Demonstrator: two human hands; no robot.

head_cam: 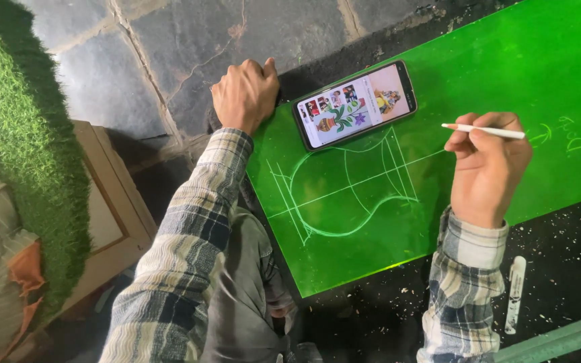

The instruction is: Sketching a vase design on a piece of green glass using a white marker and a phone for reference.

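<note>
The right hand (489, 165) pinches a thin white pen (484, 130), holding it level just above a green sheet (479, 74), beside the right end of a pot outline (344, 188) drawn on it in pale lines. The left hand (245, 94) is curled into a loose fist, holding nothing, resting at the sheet's upper left corner. A phone (356, 103) lies on the sheet between the hands, its screen lit with pictures. A white marker (515, 294) lies on the dark, speckled tabletop (573, 235) near the right sleeve. Fake grass (15, 134) and a wooden frame (112, 202) sit to the left on the stone floor (169, 40).
</note>
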